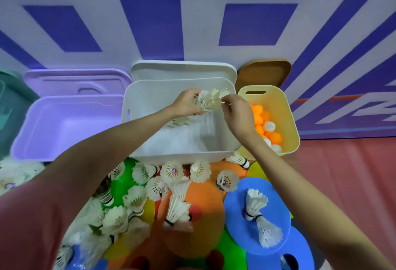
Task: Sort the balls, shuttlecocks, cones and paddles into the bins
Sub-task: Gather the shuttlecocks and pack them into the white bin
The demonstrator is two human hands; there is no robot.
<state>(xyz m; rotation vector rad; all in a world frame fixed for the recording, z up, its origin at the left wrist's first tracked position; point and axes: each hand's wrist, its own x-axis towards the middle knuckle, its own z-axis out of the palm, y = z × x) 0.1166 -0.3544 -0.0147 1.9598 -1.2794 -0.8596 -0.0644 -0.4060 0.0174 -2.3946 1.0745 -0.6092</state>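
Observation:
Both my hands are over the white bin (150, 98). My left hand (186, 104) grips a bunch of white shuttlecocks (211, 99), and my right hand (237, 112) pinches the feathers of the same bunch from the right. One or two shuttlecocks (180, 121) lie inside the white bin below my left wrist. Several more shuttlecocks (173, 171) are scattered on the floor in front of the bin, on flat disc cones: orange (205, 205), blue (276, 205) and green (120, 186). The small yellow bin (289, 119) on the right holds orange and white balls (266, 127).
A purple bin (64, 124) stands left of the white one, its lid (75, 83) leaning behind it. A teal bin (10, 106) is at the far left. White and brown lids (263, 72) lean on the purple-and-blue wall. Red floor (342, 173) lies to the right.

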